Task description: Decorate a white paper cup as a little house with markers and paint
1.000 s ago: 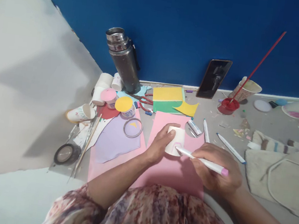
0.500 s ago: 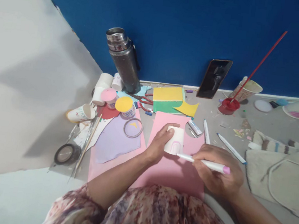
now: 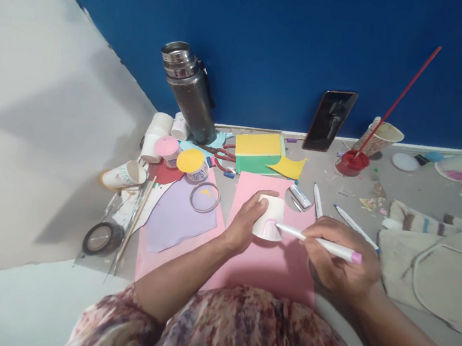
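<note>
Watching by head view, I see the left hand (image 3: 247, 222) clamped on a white cup (image 3: 269, 211) above the central pink sheet (image 3: 261, 272), presumably steadying it | right hand (image 3: 344, 260) pinching a marker (image 3: 334, 247), tip at the cup's pink outline (image 3: 269, 222), likely for control | phone (image 3: 330, 120) propped beyond that sheet, perhaps for viewing

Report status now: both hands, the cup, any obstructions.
Left hand gripping white cup. Right hand holding white marker, tip at the cup's pink outline. Nothing visible between marker and cup.
</note>
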The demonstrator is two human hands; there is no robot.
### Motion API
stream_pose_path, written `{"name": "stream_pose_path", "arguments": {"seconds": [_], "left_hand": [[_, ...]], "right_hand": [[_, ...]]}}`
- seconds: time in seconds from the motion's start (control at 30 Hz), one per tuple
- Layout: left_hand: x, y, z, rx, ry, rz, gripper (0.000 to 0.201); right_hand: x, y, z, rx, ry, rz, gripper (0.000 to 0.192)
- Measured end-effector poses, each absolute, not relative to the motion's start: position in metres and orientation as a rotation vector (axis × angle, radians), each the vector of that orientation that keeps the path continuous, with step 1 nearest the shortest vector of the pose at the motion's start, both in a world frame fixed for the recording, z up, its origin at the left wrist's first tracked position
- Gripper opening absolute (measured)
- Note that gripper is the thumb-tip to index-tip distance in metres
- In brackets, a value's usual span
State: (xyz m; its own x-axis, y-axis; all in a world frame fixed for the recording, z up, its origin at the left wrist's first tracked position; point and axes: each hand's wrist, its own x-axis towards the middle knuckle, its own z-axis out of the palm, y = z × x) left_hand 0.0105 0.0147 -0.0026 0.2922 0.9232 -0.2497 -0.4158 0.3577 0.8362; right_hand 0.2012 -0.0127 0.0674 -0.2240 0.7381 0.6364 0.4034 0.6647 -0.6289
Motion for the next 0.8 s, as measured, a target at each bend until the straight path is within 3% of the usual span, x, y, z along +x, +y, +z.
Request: {"name": "stream_pose_path", "arguments": {"seconds": [0.8], "left_hand": [[0.0118, 0.0123, -0.0023, 0.750, 0.844, 1.009, 0.062]], "right_hand": [[0.1998, -0.0127, 0.0653, -0.807, -1.912, 0.446, 0.016]]}}
